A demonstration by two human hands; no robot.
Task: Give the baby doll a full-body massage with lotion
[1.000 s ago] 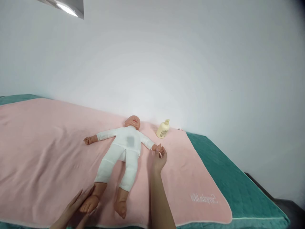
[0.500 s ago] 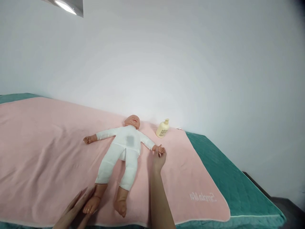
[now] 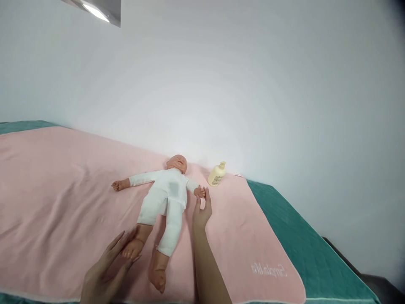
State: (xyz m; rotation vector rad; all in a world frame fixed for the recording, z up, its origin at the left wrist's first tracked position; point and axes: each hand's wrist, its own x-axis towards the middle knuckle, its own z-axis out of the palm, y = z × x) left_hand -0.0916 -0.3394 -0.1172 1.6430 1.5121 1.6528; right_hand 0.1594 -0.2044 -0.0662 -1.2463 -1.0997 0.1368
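Note:
A baby doll [image 3: 172, 185] in a white cloth body lies on its back on a pink blanket [image 3: 247, 236], its head toward the wall. My left hand [image 3: 104, 270] is around the doll's foot on the left, with fingers along one side and the thumb under the toes. That leg is bent upward a little. Between the thumb and fingers of my right hand [image 3: 202, 213] is the doll's small hand [image 3: 200, 192] on the right side. The doll's other arm stretches out to the left, untouched.
A pale yellow pump bottle [image 3: 217, 174] stands on the blanket right of the doll's head. Under the blanket lies a green quilted cover [image 3: 294, 236]. A white wall [image 3: 253, 84] rises behind, and a lamp [image 3: 96, 12] shows at the top left.
My left hand has moved up and pushed the doll's foot toward its body, bending that leg. My right hand has shifted left and forward, bringing the doll's hand nearer its body.

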